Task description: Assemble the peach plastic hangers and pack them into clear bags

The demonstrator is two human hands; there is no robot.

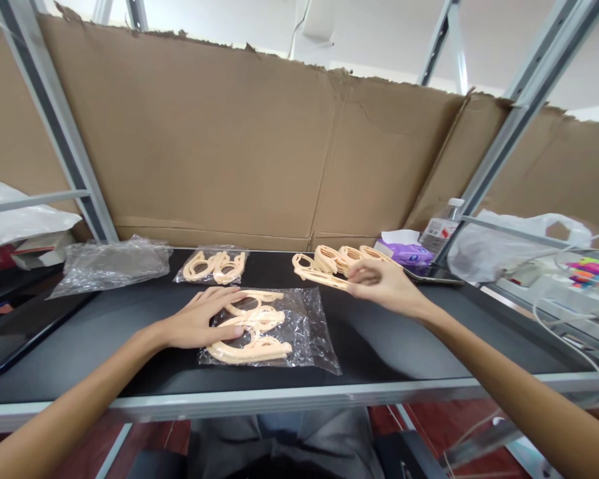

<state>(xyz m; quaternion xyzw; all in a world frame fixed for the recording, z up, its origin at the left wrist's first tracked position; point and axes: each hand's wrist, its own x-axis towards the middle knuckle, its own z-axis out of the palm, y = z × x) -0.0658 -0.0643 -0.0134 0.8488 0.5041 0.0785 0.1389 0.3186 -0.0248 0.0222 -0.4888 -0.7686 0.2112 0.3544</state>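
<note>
My left hand [204, 318] lies flat over the left side of a clear plastic bag [322, 332], fingers stretched and thumb apart. Inside that bag are several cream looped plastic pieces [252, 352], which look like folding clothes hangers. To the right, my right hand [377, 283] is closed, slightly blurred, with its fingertips on the end of a cream folding hanger [324, 277]. That piece lies low in front of a row of similar hangers [349, 256], partly hidden by my hand. A second bag of cream pieces [214, 266] rests behind my left hand.
Crumpled clear bags [114, 263] lie at the back left, beside a dark tablet-like device [24, 332]. A purple tissue pack [404, 251], a plastic bottle [442, 226] and a white bag [514, 246] stand at the right. Cardboard [204, 140] walls the back of the black tabletop [389, 346].
</note>
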